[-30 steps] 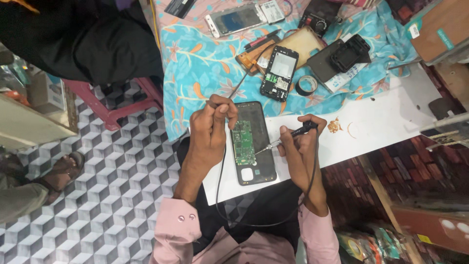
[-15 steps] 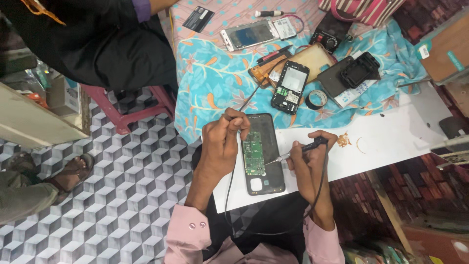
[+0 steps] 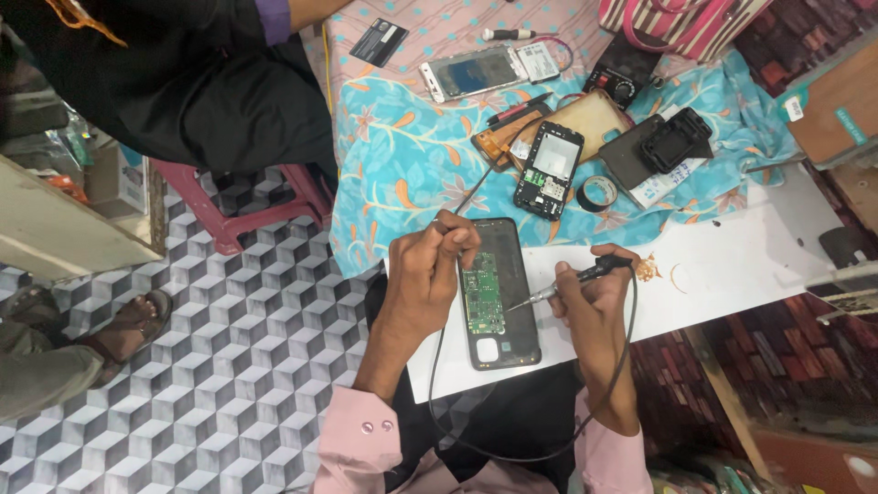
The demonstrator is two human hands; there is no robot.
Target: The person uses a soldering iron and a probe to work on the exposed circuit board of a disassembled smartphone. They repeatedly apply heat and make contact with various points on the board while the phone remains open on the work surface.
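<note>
Fingers of the right hand grip a soldering iron, tip at the green board inside the opened phone; left hand pinches a thin wire. A slip could burn the board. White worktop, patterned cloth, cube-tiled floor.

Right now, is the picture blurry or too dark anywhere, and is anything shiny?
Head view: the middle is sharp, so the green circuit board shows clearly between the left hand and the right hand holding the soldering iron; the white table is bright and evenly lit; the phone screen farther up gives pale glare; the lower right corner is dim.
</note>
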